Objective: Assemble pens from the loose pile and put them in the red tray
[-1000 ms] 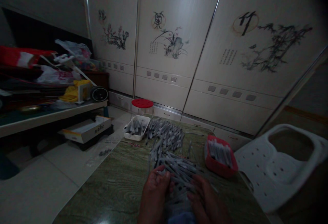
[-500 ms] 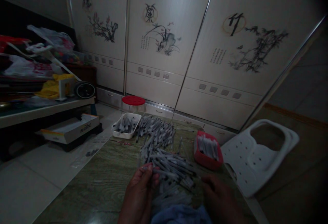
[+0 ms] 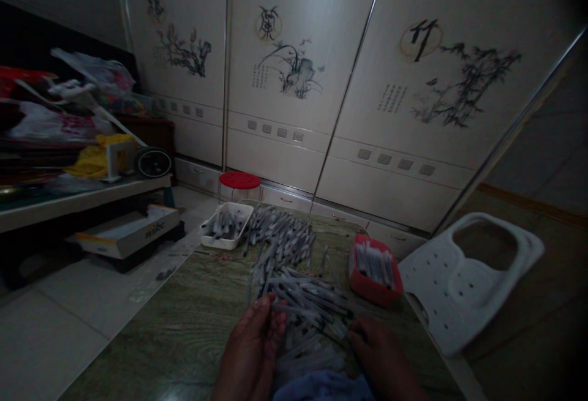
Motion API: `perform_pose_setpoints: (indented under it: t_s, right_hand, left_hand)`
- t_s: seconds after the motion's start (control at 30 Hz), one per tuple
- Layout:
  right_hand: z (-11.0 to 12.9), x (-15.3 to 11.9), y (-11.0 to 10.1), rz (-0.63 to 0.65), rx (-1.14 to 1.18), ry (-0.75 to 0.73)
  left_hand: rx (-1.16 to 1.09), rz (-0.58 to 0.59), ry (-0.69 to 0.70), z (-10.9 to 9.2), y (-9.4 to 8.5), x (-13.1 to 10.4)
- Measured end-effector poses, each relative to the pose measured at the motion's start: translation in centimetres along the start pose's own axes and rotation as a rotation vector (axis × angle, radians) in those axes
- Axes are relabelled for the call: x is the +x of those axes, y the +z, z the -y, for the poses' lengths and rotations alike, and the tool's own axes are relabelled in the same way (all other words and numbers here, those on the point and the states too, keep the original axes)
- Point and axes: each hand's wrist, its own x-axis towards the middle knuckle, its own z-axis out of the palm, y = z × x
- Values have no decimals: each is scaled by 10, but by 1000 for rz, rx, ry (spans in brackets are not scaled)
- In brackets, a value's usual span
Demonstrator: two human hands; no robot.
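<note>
My left hand (image 3: 252,343) is closed at the near edge of a pile of pens, its thumb and fingers around the end of one pale, translucent pen (image 3: 298,311) that points right. Fingers curled, my right hand (image 3: 379,349) is at the right side of the pile, close to the pen tips; what it pinches, if anything, is too dark to make out. The heap of grey-white pens (image 3: 282,236) with dark ends runs along the table away from me. More pens lie loosely between my hands, above a blue cloth (image 3: 324,386).
A white tray (image 3: 223,243) of pens stands at the far left of the wooden-patterned table (image 3: 184,327), a red basket (image 3: 377,291) of pens at the right. Beyond are a white chair (image 3: 459,297), a red stool (image 3: 239,180), a cluttered bench (image 3: 92,196) and wardrobe doors (image 3: 285,156).
My right hand has moved left, closer to the pens and my left hand. My left hand stays nearly in place, and the view has shifted slightly.
</note>
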Motion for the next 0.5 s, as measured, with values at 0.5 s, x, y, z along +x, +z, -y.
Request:
perform_pose_setpoints:
  t_s: [0.5]
  right_hand:
    - [51, -31, 4, 14, 885, 204]
  left_hand:
    - [131, 39, -5, 9, 6, -3]
